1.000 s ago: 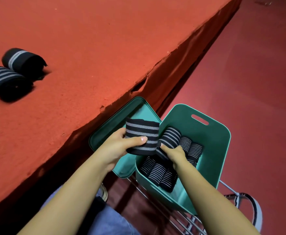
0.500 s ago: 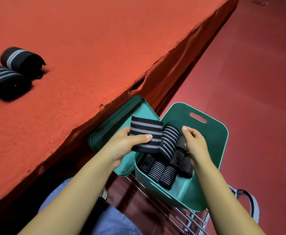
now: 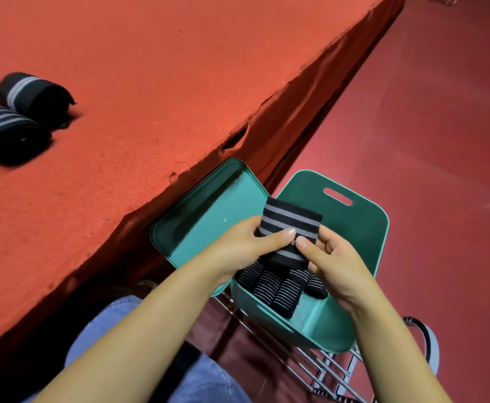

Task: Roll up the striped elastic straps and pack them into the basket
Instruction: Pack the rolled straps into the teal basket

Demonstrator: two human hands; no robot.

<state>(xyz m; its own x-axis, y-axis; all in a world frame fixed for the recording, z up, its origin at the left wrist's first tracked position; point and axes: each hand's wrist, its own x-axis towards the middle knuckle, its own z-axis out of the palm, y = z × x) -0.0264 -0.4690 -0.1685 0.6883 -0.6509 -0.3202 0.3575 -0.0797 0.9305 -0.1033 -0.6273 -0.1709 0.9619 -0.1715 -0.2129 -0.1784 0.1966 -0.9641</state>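
Rolled strap (image 3: 289, 228) between both hands' fingers (image 3: 284, 235), above basket (image 3: 380, 228).

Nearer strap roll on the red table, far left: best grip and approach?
Take the nearer strap roll across its middle, fingers on the two long curved flanks, coming from above. It lies on its side on the red table. The second roll sits close behind, so enter from the near-right, where the end is free.

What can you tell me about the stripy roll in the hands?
The stripy roll is black stretchy cloth with grey stripes, wound up thick. It is held above the green basket, tilted. The left hand grips one side and the right hand pinches the other. More rolls lie below it.
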